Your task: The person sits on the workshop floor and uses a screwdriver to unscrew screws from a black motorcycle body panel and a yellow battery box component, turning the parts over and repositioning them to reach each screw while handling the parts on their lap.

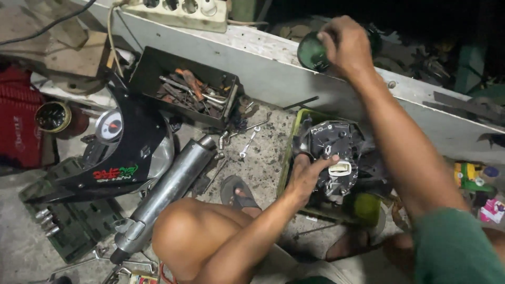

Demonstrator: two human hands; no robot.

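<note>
A: Where are the two hands?

B: The left hand [307,176] rests on a black meter housing [331,152]. The fingers are spread over its left side and the thumb points to a small white connector [340,169] on it. So this hand grips the housing and steadies it.

A: And where does the housing lie?

B: It sits in a yellow-green tray [368,208] on the concrete floor [263,152], just in front of the person's knee [181,231].

A: What about the right hand?

B: The right hand [344,44] is raised higher, over a slanted grey board [263,68]. Its fingers are closed around a round dark green part [313,52]. I cannot tell what kind of part it is, the light is too weak there.

A: What is around them?

B: To the left lies a silver exhaust pipe [168,192], pointing up toward the board. Beside it stands a black scooter cover [123,152] with a round gauge [109,126] in it. Behind the pipe is a black tool box [184,87] full of pliers and screwdrivers. Some wrenches [248,141] lie loose on the floor between the box and the tray. A green socket case [68,221] lies open at the lower left. A foot in a sandal [236,192] is near the pipe. A white power strip [181,11] sits at the top edge.
</note>
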